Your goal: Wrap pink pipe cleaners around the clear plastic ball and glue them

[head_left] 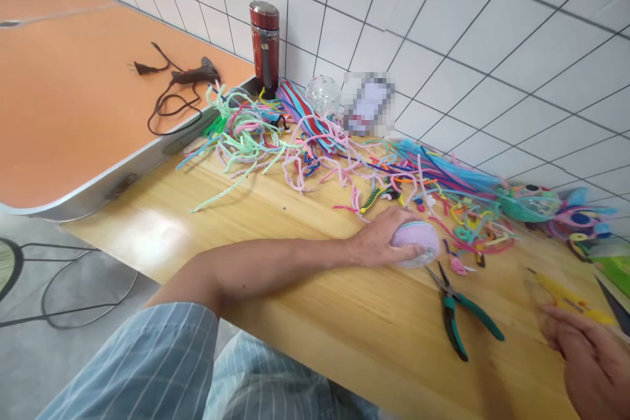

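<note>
My left hand (pixel 384 236) is wrapped round a lilac ball (pixel 416 241) of fuzzy pipe cleaners, with a clear part showing at its underside. Just right of it, green-handled needle-nose pliers (pixel 450 302) lie on the table with jaws parted. At the right edge my right hand (pixel 585 348) is smeared by motion, its fingers bent beside a yellow glue gun (pixel 573 295). Whether those fingers grip the glue gun I cannot tell.
Tangled pipe cleaners (pixel 256 131) line the back of the wooden table (pixel 335 315). Behind them stand a red thermos (pixel 264 46), a clear ball (pixel 323 93) and a blurred-out phone (pixel 369 105). Yellow-green cutters (pixel 374 198) lie among them. A corded black tool (pixel 194 75) rests on the orange table.
</note>
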Demonstrator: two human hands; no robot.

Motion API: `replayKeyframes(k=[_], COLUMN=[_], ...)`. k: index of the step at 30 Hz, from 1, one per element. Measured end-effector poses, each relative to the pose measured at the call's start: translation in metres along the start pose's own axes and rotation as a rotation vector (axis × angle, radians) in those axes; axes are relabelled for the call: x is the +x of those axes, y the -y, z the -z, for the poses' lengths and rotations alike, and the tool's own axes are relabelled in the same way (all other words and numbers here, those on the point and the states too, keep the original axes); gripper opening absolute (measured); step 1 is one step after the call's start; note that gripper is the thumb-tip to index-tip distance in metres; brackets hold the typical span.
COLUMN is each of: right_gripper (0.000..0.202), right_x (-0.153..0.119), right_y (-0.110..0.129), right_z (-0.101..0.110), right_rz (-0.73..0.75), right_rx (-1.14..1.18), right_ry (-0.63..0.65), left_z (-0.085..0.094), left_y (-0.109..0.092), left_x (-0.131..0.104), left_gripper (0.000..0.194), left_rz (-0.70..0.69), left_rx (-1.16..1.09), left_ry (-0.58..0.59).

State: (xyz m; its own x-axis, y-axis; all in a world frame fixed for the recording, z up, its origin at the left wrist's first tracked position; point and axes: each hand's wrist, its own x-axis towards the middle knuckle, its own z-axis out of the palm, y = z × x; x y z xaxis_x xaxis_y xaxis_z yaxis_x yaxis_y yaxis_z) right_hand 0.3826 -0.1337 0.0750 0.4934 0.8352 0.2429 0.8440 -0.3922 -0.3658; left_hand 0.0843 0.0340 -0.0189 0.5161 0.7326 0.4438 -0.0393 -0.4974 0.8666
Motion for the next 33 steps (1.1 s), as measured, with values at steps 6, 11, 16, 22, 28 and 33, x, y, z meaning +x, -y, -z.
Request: replayKeyframes(k=[6,11,16,22,28,33], right_gripper=[0.029,0.03,0.033,0.041,0.042,0.04], right_x=[0.055,0.113,0.142,0.148,0.16,0.156], right_y=[0.124,0.188,0.215,0.224,0.216,0.189], right_z=[-0.003,-0.046,-0.108,-0.117,-0.077,-0.067], right_rz=[0.131,0.189,0.149,0.123,0.123,0.079], right_rx=[0.063,0.087,0.214,0.561,0.831,0.918], right_ry=[0.059,0.277,0.513,0.552,0.406,0.328], left_z=[0.0,-0.003,-0.002,0.0,-0.002,-0.005], left_y=[-0.005,-0.004,-0.008,-0.013,-0.005,0.0], left_x=[0.001,0.002,0.003,0.003,0.002,0.001], left_gripper=[0.069,0.07,0.066,0.063,0.068,0.065], left_rz=[0.022,-0.012,0.02,0.02,0.018,-0.022], left_rx=[-0.011,-0.038,-0.018,-0.038,-0.02,-0.03], left_ry=[0.033,0.002,0.021,0.015,0.025,0.005])
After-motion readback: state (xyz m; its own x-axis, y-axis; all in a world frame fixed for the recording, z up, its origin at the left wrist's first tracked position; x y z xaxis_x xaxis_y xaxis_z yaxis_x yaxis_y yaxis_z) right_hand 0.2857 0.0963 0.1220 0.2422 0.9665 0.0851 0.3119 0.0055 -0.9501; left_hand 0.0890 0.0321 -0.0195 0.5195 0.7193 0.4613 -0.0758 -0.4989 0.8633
